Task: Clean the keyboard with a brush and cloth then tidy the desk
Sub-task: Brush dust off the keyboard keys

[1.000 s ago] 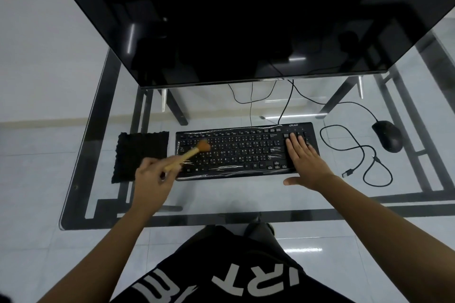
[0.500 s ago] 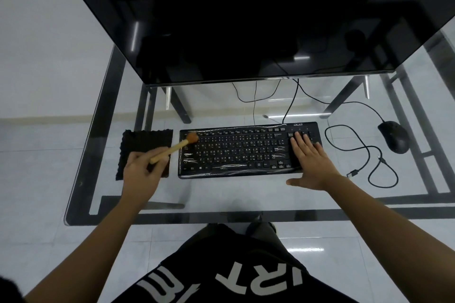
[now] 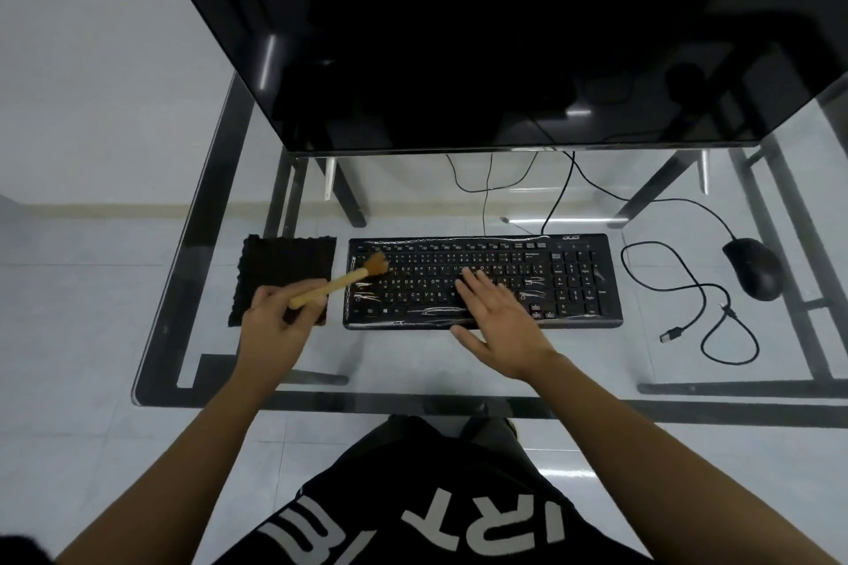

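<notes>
A black keyboard (image 3: 573, 280) lies on the glass desk (image 3: 404, 362), covered with a shiny clear film. My left hand (image 3: 270, 330) grips the wooden handle of a small brush (image 3: 339, 282); its orange bristles rest on the keys at the keyboard's upper left. My right hand (image 3: 498, 319) lies flat with fingers spread on the middle of the keyboard, thumb over the front edge. A black cloth (image 3: 284, 266) lies flat just left of the keyboard, partly hidden by my left hand.
A large dark monitor (image 3: 459, 37) hangs over the back of the desk. A black mouse (image 3: 752, 268) sits at the right with its loose cable (image 3: 688, 312) coiled between it and the keyboard. Thin cables run behind the keyboard.
My right hand slid left from the number pad to the middle of the keyboard. The brush moved left from the keys' middle-left to the upper-left corner.
</notes>
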